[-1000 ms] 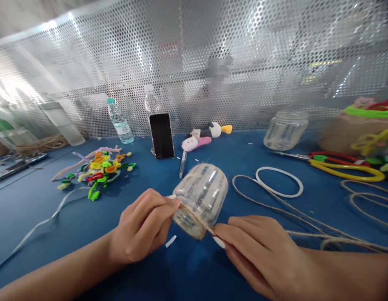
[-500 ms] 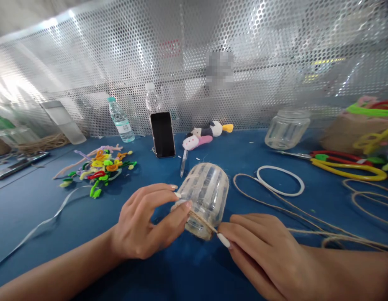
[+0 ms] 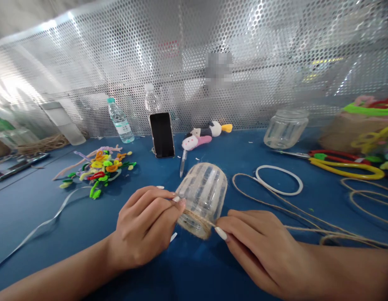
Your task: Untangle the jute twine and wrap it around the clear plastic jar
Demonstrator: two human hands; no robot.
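Observation:
A clear ribbed jar (image 3: 203, 190) lies tilted on the blue table between my hands, its rim end toward me. Twine (image 3: 198, 218) runs around the jar near its rim. My left hand (image 3: 146, 223) is closed at the jar's left side, thumb and index finger pinched on the twine there. My right hand (image 3: 263, 246) pinches the twine's strand just right of the rim, and the strand is stretched between the two hands. More twine (image 3: 303, 229) trails from behind my right hand to the right.
Behind the jar are a pen (image 3: 183, 162), plush toys (image 3: 196, 141), a phone (image 3: 162, 134) and bottles. Colourful pipe cleaners (image 3: 101, 167) lie left. At right are a white ring (image 3: 302, 184), scissors (image 3: 344, 167), another jar (image 3: 286, 129) and a filled sack (image 3: 341, 129).
My left thumb and index finger have drawn together and shifted slightly left along the jar's edge. My right hand has moved a little left and up, still pinching the twine.

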